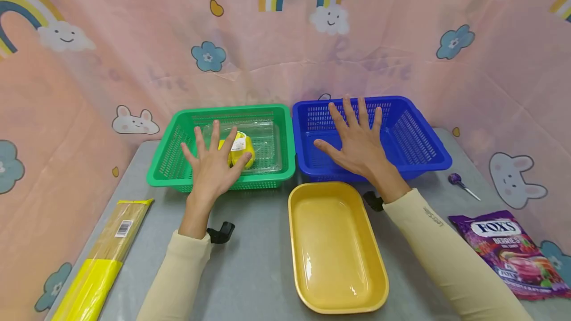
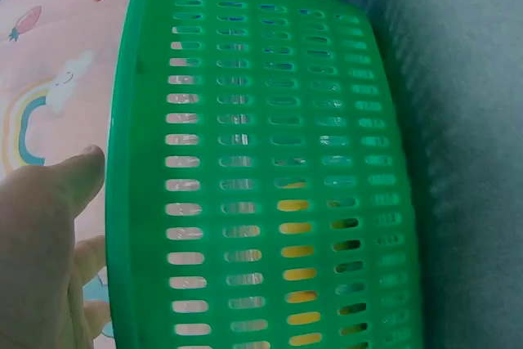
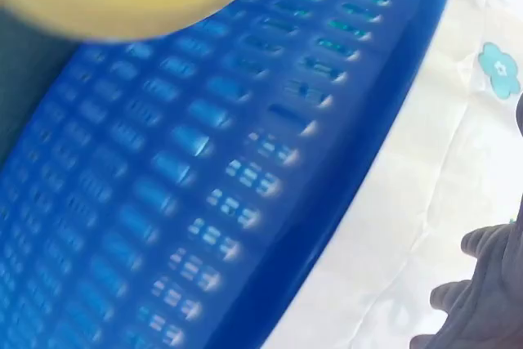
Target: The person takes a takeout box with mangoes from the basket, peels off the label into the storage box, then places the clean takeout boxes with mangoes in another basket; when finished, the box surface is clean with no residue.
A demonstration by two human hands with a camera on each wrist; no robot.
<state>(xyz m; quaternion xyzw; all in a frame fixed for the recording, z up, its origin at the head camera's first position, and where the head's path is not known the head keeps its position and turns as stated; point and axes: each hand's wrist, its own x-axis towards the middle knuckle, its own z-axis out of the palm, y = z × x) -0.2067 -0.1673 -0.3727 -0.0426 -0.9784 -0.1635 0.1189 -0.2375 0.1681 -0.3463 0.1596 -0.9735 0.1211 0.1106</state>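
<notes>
Fingers [image 1: 215, 136] are spread wide and hold nothing, the right hand [image 1: 358, 148] over the blue basket [image 1: 424, 167], the left hand [image 1: 210, 168] over the green basket [image 1: 267, 179]. If the left hand drops fast, it might crack that basket's clear box [image 1: 267, 147] or bump its yellow thing [image 1: 243, 156].

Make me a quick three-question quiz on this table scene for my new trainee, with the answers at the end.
1. True or false: the yellow tray stands outside both the green basket and the blue basket.
2. In the head view, which hand overlaps the blue basket? A) left B) right
3. Fill in the blank: the large white panel on the purple bag reads "____".

Key:
1. True.
2. B, the right hand.
3. FOX'S.
</notes>
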